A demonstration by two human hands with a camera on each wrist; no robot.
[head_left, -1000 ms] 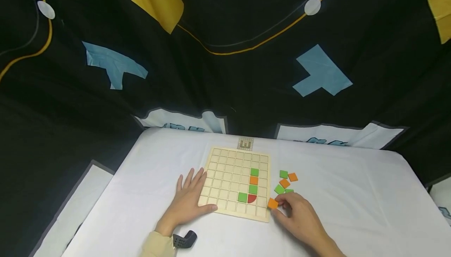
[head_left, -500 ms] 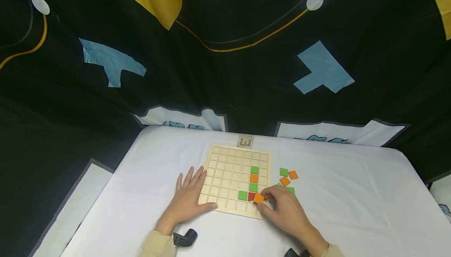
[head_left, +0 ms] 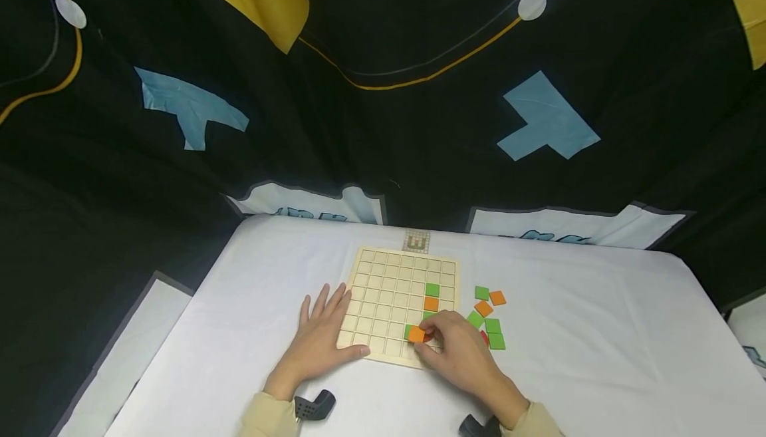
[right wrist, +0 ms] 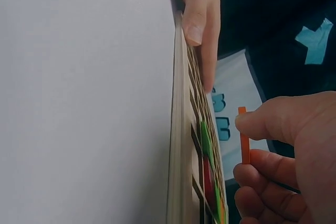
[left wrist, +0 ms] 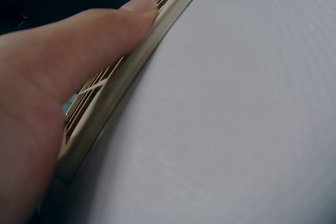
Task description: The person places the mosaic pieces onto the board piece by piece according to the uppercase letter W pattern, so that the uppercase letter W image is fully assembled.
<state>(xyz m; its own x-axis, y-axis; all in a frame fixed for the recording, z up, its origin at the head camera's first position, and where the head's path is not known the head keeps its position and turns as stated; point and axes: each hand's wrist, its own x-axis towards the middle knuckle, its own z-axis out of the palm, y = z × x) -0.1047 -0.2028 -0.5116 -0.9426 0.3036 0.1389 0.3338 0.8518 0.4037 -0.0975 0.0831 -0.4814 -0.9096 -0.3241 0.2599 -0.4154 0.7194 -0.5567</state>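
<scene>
A wooden grid board [head_left: 383, 284] lies on the white table, with a green tile [head_left: 433, 289] and an orange tile [head_left: 431, 304] set in one column. My right hand [head_left: 459, 350] pinches another orange square tile [head_left: 416, 334] between thumb and fingers, held above the board's lower part. That tile partly covers a green tile in the head view; in the right wrist view a red piece [right wrist: 208, 182] sits in the board beside green. My left hand [head_left: 320, 334] rests along the board's left edge, fingers spread, thumb [left wrist: 121, 24] on its front rim.
Right of the board lie loose tiles: green ones [head_left: 495, 341], orange ones [head_left: 483, 308] and a red one [head_left: 485, 338] partly hidden by my right hand. A small patterned card [head_left: 416, 241] lies behind the board. A dark curtain hangs behind the table.
My right hand has carried the orange tile leftward from beside the board's right edge to over its lower cells. My left hand has stayed in place.
</scene>
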